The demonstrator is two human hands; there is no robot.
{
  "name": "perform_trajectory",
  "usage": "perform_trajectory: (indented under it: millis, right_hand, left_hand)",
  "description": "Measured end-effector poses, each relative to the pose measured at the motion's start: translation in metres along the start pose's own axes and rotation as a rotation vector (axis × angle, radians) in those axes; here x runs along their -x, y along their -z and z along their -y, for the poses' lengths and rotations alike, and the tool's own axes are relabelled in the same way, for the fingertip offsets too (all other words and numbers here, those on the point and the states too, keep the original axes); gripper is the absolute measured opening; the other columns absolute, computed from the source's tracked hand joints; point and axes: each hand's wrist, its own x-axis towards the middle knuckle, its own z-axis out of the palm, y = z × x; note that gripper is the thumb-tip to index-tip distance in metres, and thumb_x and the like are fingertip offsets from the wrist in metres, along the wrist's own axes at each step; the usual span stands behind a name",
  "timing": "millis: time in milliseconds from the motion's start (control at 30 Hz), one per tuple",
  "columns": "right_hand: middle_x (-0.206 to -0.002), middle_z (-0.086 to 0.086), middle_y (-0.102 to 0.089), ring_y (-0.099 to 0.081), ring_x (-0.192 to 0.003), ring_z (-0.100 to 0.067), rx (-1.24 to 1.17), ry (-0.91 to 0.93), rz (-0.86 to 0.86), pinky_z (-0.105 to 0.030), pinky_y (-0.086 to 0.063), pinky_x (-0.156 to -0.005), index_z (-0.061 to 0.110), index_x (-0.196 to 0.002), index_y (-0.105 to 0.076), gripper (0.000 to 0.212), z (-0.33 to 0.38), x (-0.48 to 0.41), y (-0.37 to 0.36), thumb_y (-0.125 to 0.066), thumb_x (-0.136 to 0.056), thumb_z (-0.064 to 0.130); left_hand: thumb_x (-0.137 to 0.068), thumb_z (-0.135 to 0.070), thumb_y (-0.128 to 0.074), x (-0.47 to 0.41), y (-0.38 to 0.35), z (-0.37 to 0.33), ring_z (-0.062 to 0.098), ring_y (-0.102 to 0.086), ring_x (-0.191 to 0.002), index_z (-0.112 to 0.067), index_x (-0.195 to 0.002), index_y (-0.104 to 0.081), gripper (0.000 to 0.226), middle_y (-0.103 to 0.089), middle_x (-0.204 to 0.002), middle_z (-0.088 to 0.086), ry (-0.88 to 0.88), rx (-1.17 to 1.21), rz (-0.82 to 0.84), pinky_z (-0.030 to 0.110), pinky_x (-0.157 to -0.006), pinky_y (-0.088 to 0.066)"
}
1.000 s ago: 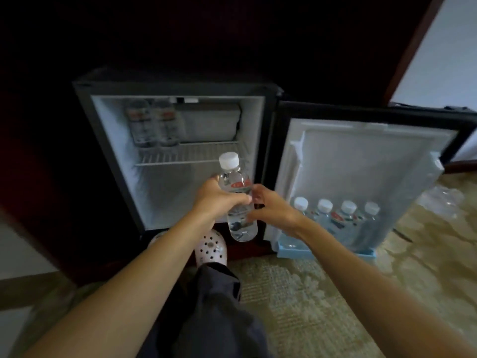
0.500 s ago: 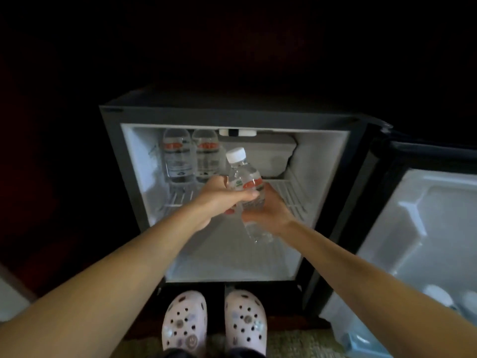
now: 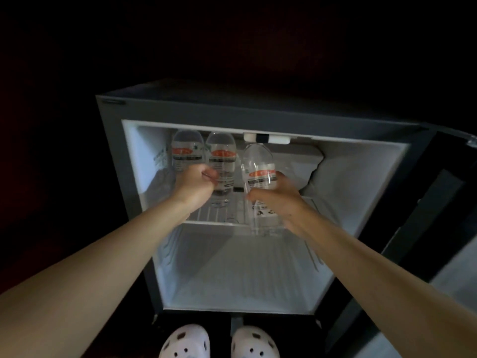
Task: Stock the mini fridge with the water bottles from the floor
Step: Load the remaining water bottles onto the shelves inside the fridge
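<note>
The mini fridge [image 3: 232, 109] stands open in front of me. Two clear water bottles with red labels stand at the back left of its wire shelf [image 3: 214, 215]: one [image 3: 184, 148] by the left wall, a second [image 3: 223, 156] beside it. My right hand [image 3: 281, 200] grips a third water bottle [image 3: 258, 161] round its middle, upright over the shelf's front, just right of the second bottle. My left hand [image 3: 193, 184] is curled in front of the two standing bottles, its knuckles against the second one, with nothing seen in it.
The fridge door [image 3: 438, 202] hangs open on the right, close to my right arm. A white freezer box [image 3: 304, 166] fills the shelf's back right. The lower compartment [image 3: 232, 280] holds nothing. My white clogs [image 3: 185, 342] stand at the fridge's foot.
I have moved closer to the fridge. The bottle went up and in to the shelf. My left hand let go of it and shifted left; my right hand holds it alone.
</note>
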Motion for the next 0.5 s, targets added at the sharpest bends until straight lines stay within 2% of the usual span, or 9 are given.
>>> perform_trajectory:
  millis: [100,167,300,433,500]
  right_hand:
    - [-0.079,-0.003,-0.064,-0.061,-0.071,-0.015,0.005,0.000,0.025,-0.028,-0.052,-0.065,0.015,-0.087,-0.058,0.026,0.005,-0.003,-0.001,-0.070,-0.069,0.001]
    - [-0.075,-0.001,-0.063,-0.060,-0.067,-0.013,0.007,0.003,0.047,-0.027,-0.051,-0.062,0.018,-0.079,-0.057,0.024,0.008,-0.005,-0.004,-0.069,-0.070,-0.001]
    - [-0.075,0.000,-0.061,-0.059,-0.069,-0.013,0.028,0.022,0.029,-0.023,-0.050,-0.059,0.015,-0.081,-0.058,0.022,0.014,-0.019,-0.005,-0.067,-0.070,-0.001]
    - [-0.072,0.001,-0.059,-0.058,-0.068,-0.012,0.024,0.076,-0.022,-0.011,-0.046,-0.044,0.016,-0.078,-0.057,0.024,0.017,-0.035,0.001,-0.066,-0.069,-0.004]
    - [-0.079,0.001,-0.062,-0.060,-0.075,-0.012,-0.017,0.079,0.010,-0.018,-0.050,-0.056,0.020,-0.080,-0.056,0.030,0.014,-0.041,0.000,-0.067,-0.068,-0.006]
  left_hand:
    - [-0.088,0.001,-0.049,-0.004,0.002,0.006,0.029,-0.060,-0.103,-0.007,-0.099,-0.063,0.020,-0.065,-0.107,0.012,-0.021,-0.059,-0.037,0.032,-0.084,-0.046]
    - [-0.087,0.002,-0.050,-0.005,0.001,0.008,0.029,-0.060,-0.100,-0.006,-0.099,-0.063,0.019,-0.066,-0.102,0.012,-0.030,-0.073,-0.050,0.032,-0.082,-0.046]
    - [-0.089,-0.002,-0.050,-0.008,0.002,0.015,0.027,-0.061,-0.100,-0.007,-0.099,-0.062,0.017,-0.066,-0.103,0.011,-0.048,-0.106,-0.051,0.039,-0.091,-0.050]
    - [-0.088,-0.003,-0.052,-0.009,0.004,0.018,0.027,-0.061,-0.099,-0.007,-0.101,-0.061,0.016,-0.065,-0.101,0.010,-0.064,-0.133,-0.041,0.039,-0.091,-0.050]
    - [-0.088,-0.003,-0.052,-0.010,0.005,0.019,0.026,-0.061,-0.098,-0.007,-0.100,-0.061,0.016,-0.064,-0.097,0.009,-0.072,-0.145,-0.048,0.037,-0.089,-0.051]
